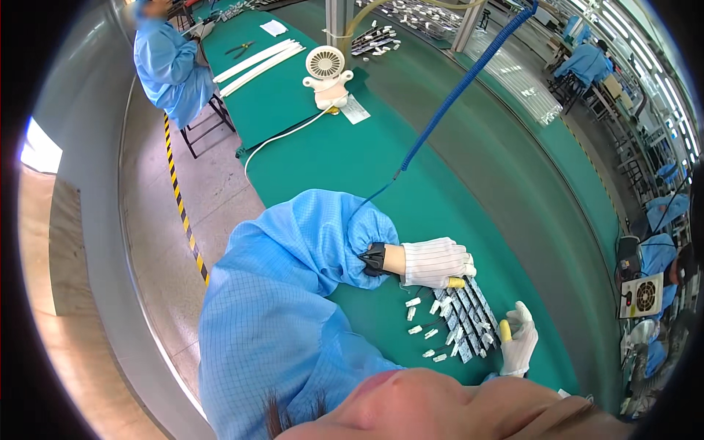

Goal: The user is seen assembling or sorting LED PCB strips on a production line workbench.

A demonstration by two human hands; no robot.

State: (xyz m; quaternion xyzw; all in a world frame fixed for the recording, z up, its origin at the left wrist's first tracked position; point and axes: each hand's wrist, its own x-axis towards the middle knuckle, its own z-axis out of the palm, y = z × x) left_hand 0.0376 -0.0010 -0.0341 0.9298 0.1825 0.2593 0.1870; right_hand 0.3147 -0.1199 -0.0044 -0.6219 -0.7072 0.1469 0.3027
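My left hand [438,262], in a white striped glove with a yellow finger cover, has its fingers curled round the far end of a narrow dark strip [482,302]. Beside that strip lie several more narrow strips [460,323], side by side and slanting, with white connectors along their near ends. To the right of this group, my right hand [519,343] is gloved too, with a yellow cover on one finger. Its fingers are apart and hold nothing I can see. Loose-looking white connectors [415,330] on thin leads spread out left of the strips.
The green table [381,161] carries a white fan [325,64], long white strips [260,66] and pliers [239,48]. A coiled blue cord [469,77] hangs across the dark conveyor belt [469,169]. A co-worker in blue [170,70] sits at far left.
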